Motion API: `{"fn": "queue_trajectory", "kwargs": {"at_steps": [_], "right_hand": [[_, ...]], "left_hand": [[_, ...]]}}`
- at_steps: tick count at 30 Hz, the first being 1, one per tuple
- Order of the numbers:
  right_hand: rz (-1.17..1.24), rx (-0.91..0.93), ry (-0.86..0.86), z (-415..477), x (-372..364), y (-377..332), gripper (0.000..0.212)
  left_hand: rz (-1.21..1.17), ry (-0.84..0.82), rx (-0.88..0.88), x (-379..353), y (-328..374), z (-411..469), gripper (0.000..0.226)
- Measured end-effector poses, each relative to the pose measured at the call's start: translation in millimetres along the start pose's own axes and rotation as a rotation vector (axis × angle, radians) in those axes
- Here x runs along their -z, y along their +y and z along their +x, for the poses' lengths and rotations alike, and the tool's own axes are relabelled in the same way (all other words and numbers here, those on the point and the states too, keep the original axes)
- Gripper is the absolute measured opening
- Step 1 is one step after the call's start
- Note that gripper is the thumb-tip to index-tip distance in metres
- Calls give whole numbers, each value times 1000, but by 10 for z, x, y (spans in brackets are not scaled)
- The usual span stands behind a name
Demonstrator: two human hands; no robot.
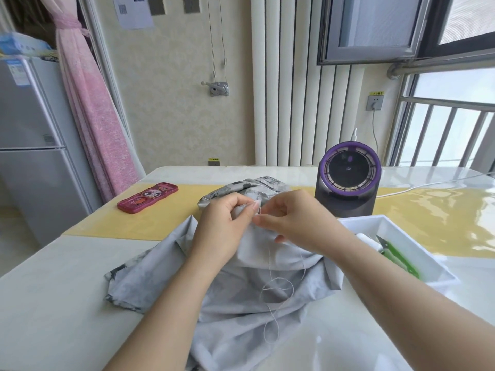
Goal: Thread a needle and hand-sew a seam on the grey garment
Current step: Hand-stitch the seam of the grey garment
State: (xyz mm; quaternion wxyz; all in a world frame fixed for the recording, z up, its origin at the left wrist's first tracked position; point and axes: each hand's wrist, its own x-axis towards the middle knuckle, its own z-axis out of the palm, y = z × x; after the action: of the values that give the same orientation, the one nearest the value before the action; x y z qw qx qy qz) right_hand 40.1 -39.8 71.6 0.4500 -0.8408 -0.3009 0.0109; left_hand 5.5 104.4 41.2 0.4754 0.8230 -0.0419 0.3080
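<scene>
On the pale table [53,285] the grey garment [241,311] lies bunched between the forearms, its far end raised to the hands. The left hand [223,223] grips a fold of the cloth, fingers curled round it. The right hand [293,219] meets it at that fold, thumb and forefinger pinched on what is probably the needle [258,213], too fine to be sure. White thread [270,286] trails from there in loose loops over the fabric. Just right stands a white tray [360,220] holding green snips [396,257]. Beyond it is a purple-ringed fan [348,180], and a red phone case [147,198] lies far left on the yellow mat [128,223].
</scene>
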Motion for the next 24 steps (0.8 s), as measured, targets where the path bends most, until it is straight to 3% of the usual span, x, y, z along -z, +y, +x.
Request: {"fn": "queue_trajectory", "kwargs": {"at_steps": [5, 8, 12, 15, 19, 22, 24], "right_hand": [[-4, 55, 20, 9, 70, -2, 13], [23, 121, -133, -67, 190, -106, 18], [-169, 199, -285, -140, 317, -180, 13], [-213, 213, -202, -98, 396, -173, 10], [-299, 207, 94, 34, 462, -176, 18], [-442, 182, 37, 125, 434, -189, 28], [-456, 185, -53, 181, 424, -186, 20]], "left_hand": [[38, 13, -1, 33, -9, 5, 12], [34, 44, 26, 36, -25, 26, 13], [37, 46, 27, 27, -20, 27, 13], [36, 48, 11, 42, -8, 15, 18], [33, 25, -31, 85, -12, -24, 14], [38, -4, -63, 104, -5, -47, 9], [50, -21, -80, 120, 2, -51, 6]]}}
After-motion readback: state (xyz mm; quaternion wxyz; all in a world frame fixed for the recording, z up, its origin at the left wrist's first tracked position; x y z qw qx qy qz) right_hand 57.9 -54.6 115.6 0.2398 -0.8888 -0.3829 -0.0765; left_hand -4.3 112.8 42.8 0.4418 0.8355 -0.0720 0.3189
